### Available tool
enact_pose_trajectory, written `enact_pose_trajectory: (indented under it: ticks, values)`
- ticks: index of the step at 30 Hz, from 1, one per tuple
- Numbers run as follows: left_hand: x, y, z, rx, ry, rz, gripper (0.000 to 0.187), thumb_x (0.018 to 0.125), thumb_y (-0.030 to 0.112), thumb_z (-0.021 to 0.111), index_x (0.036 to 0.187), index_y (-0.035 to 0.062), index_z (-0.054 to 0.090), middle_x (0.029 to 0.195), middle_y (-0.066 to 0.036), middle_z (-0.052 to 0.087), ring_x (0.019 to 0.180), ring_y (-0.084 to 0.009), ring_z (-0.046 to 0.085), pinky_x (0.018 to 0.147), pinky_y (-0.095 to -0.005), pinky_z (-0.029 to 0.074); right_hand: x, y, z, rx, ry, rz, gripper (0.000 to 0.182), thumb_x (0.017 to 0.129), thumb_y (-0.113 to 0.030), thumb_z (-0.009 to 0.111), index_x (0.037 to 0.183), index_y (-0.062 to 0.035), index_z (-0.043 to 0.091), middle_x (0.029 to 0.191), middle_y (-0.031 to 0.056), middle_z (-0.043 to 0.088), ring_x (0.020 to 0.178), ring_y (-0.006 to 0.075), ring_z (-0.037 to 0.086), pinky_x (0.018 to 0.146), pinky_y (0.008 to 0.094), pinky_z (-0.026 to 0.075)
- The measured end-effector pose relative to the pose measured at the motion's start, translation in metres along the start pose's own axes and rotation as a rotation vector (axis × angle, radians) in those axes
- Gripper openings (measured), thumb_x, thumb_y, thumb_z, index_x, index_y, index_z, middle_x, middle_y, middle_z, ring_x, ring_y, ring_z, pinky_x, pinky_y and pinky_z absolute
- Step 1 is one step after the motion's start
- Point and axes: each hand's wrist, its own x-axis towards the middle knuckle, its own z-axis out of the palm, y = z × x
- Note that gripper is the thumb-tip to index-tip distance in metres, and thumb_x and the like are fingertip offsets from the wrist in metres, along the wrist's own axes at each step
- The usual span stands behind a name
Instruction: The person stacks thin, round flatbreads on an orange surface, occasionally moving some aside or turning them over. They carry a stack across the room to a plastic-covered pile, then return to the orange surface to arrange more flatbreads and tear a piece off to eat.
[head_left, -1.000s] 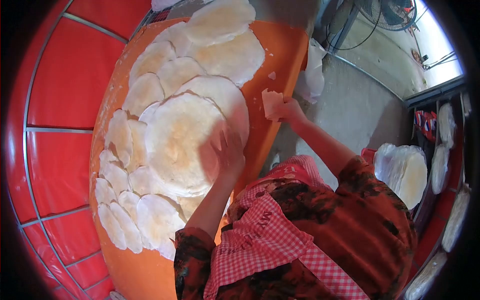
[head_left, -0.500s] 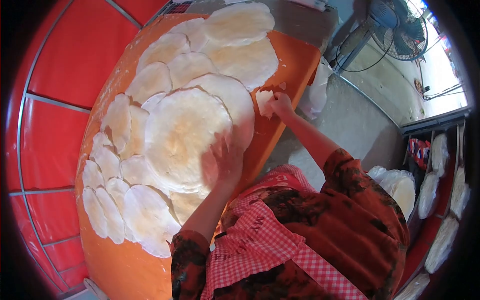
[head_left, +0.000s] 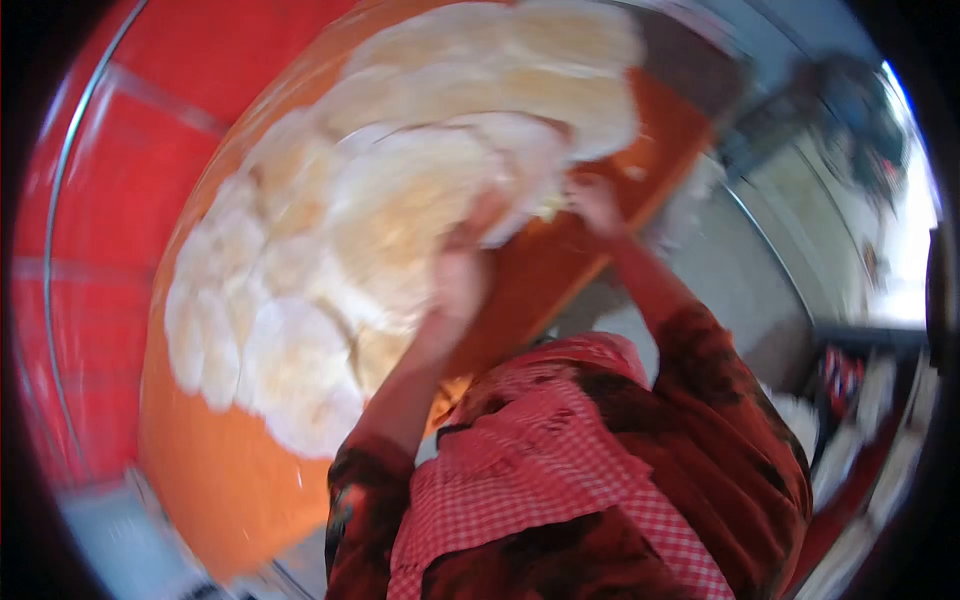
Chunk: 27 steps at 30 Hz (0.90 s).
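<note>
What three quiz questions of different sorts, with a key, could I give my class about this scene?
1. How do the thin, pale, rounded sheets lie on the smooth orange table?
A) Rolled into tubes
B) Overlapping one another
C) Folded into squares

2. True or false: the bare left hand is farther than the bare right hand from the big, pale, round middle sheet.

3. Fill in: the pink-and-white cloth apron has a ______ pattern.

Key: 1 B; 2 false; 3 checked.
</note>
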Motion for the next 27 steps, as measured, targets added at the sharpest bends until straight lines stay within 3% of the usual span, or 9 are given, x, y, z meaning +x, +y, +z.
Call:
enact_pose_trajectory:
  ticks: [2, 4, 5, 8, 10, 13, 15, 22, 27]
  values:
    - [-0.009, -0.033, -0.026, -1.305, -0.402, 0.241, 0.039, 0.081, 0.013, 0.056, 0.119, 0.0058, 0.051, 0.121, -0.015, 0.046, 0.108, -0.0295, 0.043, 0.089, -0.0397, 0.038, 0.020, 0.018, -0.012, -0.124, 0.072, -0.425, 0.024, 0.082, -0.007, 0.064, 0.103, 0.0029, 0.060, 0.091, 0.0067, 0.063, 0.080, 0.0170, 0.061, 0.073, 0.0300, 0.055]
    - [-0.026, -0.064, -0.048, -1.783, -0.743, 0.276, 0.050, 0.078, 0.015, 0.060, 0.127, 0.0085, 0.050, 0.140, -0.019, 0.037, 0.132, -0.0319, 0.032, 0.105, -0.0415, 0.032, -0.011, -0.028, -0.003, -0.699, 0.516, -0.398, 0.022, 0.080, -0.010, 0.066, 0.100, 0.0001, 0.064, 0.091, 0.0054, 0.062, 0.085, 0.0172, 0.059, 0.079, 0.0287, 0.050]
    - [-0.054, -0.069, -0.039, -1.806, -0.671, 0.055, 0.047, 0.076, 0.013, 0.061, 0.122, 0.0089, 0.053, 0.132, -0.019, 0.043, 0.125, -0.0329, 0.038, 0.101, -0.0430, 0.035, -0.004, -0.019, -0.030, -0.780, 0.540, -0.609, 0.022, 0.078, -0.010, 0.065, 0.100, -0.0053, 0.063, 0.094, 0.0047, 0.061, 0.085, 0.0188, 0.059, 0.077, 0.0313, 0.048]
    - [-0.118, -0.115, -0.039, -1.669, -0.390, -0.591, 0.028, 0.068, 0.006, 0.064, 0.096, 0.0059, 0.062, 0.091, -0.014, 0.059, 0.091, -0.0358, 0.054, 0.081, -0.0456, 0.044, -0.029, -0.047, -0.021, -0.388, 0.401, -0.340, 0.025, 0.076, -0.005, 0.060, 0.101, -0.0043, 0.062, 0.094, 0.0040, 0.062, 0.087, 0.0156, 0.059, 0.075, 0.0276, 0.047]
    - [-0.180, -0.168, -0.035, -1.198, -0.459, -0.910, 0.033, 0.067, 0.005, 0.064, 0.099, 0.0011, 0.055, 0.096, -0.018, 0.054, 0.092, -0.0363, 0.050, 0.080, -0.0417, 0.042, -0.088, -0.093, 0.075, -0.311, 0.318, -0.068, 0.030, 0.073, 0.003, 0.055, 0.102, -0.0015, 0.061, 0.091, 0.0043, 0.062, 0.085, 0.0132, 0.059, 0.073, 0.0229, 0.047]
    - [-0.300, -0.231, -0.022, -0.811, -0.556, -1.586, 0.046, 0.081, 0.005, 0.061, 0.120, -0.0043, 0.038, 0.109, -0.014, 0.046, 0.098, -0.0245, 0.050, 0.081, -0.0347, 0.046, -0.148, -0.073, 0.188, -0.452, -0.384, -0.266, 0.021, 0.084, -0.004, 0.051, 0.103, -0.0031, 0.058, 0.092, 0.0047, 0.063, 0.083, 0.0129, 0.062, 0.073, 0.0220, 0.047]
    - [-0.348, -0.270, -0.020, -1.129, -0.474, -2.082, 0.053, 0.082, 0.002, 0.060, 0.126, -0.0006, 0.031, 0.109, -0.012, 0.046, 0.093, -0.0202, 0.052, 0.076, -0.0299, 0.050, -0.168, -0.032, 0.269, -0.352, -0.566, 0.226, 0.020, 0.087, -0.014, 0.058, 0.105, -0.0039, 0.057, 0.094, 0.0074, 0.065, 0.085, 0.0167, 0.065, 0.070, 0.0267, 0.051]
    - [-0.361, -0.311, -0.023, -1.431, -0.419, -2.400, 0.050, 0.082, 0.000, 0.058, 0.124, 0.0057, 0.031, 0.100, -0.009, 0.052, 0.083, -0.0175, 0.057, 0.064, -0.0296, 0.053, -0.178, 0.104, 0.438, -0.494, -0.403, 0.674, 0.029, 0.079, -0.031, 0.071, 0.092, -0.0093, 0.058, 0.074, 0.0042, 0.056, 0.066, 0.0179, 0.056, 0.059, 0.0306, 0.047]
    - [-0.388, -0.338, -0.022, -1.666, -0.310, -2.439, 0.029, 0.084, -0.002, 0.055, 0.110, 0.0056, 0.044, 0.097, -0.007, 0.054, 0.078, -0.0169, 0.059, 0.063, -0.0287, 0.053, -0.191, 0.080, 0.493, -0.591, -0.429, 0.549, 0.014, 0.077, -0.020, 0.066, 0.083, -0.0093, 0.059, 0.066, 0.0008, 0.054, 0.056, 0.0122, 0.050, 0.049, 0.0295, 0.040]
